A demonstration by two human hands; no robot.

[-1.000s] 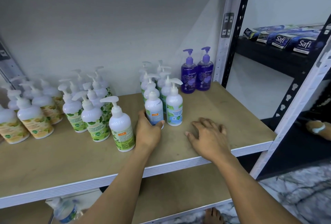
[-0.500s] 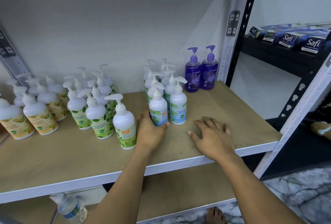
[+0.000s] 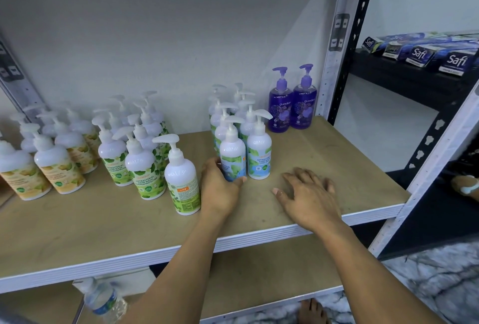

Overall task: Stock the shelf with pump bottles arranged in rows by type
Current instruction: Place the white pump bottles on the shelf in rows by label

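Note:
My left hand (image 3: 219,188) grips the base of a white blue-label pump bottle (image 3: 232,150) at the front of the blue-label rows, beside its neighbour (image 3: 259,153). My right hand (image 3: 309,198) lies flat on the wooden shelf (image 3: 350,168), fingers spread, holding nothing. Left of my left hand stands a green-leaf bottle (image 3: 182,183) with its back label turned to me, in front of the green-leaf rows (image 3: 132,147). Yellow-label bottles (image 3: 51,160) fill the far left. Two purple bottles (image 3: 293,105) stand at the back right.
A grey upright post (image 3: 334,38) bounds the shelf on the right, with a black rack of boxed goods (image 3: 438,56) beyond it. A plastic water bottle (image 3: 103,300) lies on the lower shelf. A bare foot (image 3: 311,310) shows on the marble floor.
The blue-label bottle in my left hand has been turned and slid into line beside its neighbour. My right hand has stayed flat on the shelf.

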